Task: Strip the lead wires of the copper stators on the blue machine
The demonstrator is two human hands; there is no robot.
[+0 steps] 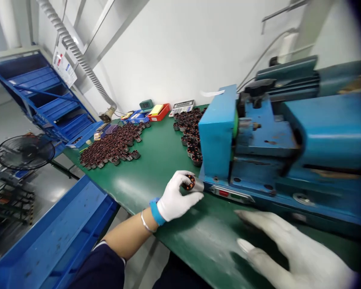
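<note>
Left hand (175, 196) around stator (189, 183) — right (289, 251) apart

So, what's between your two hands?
Just the green table lies between your left hand and right hand; that stretch is bare in the head view.

Blurred, the right hand (291, 253) runs off the lower right edge; the left hand (176, 196) hides part of the coil (189, 182).
</note>
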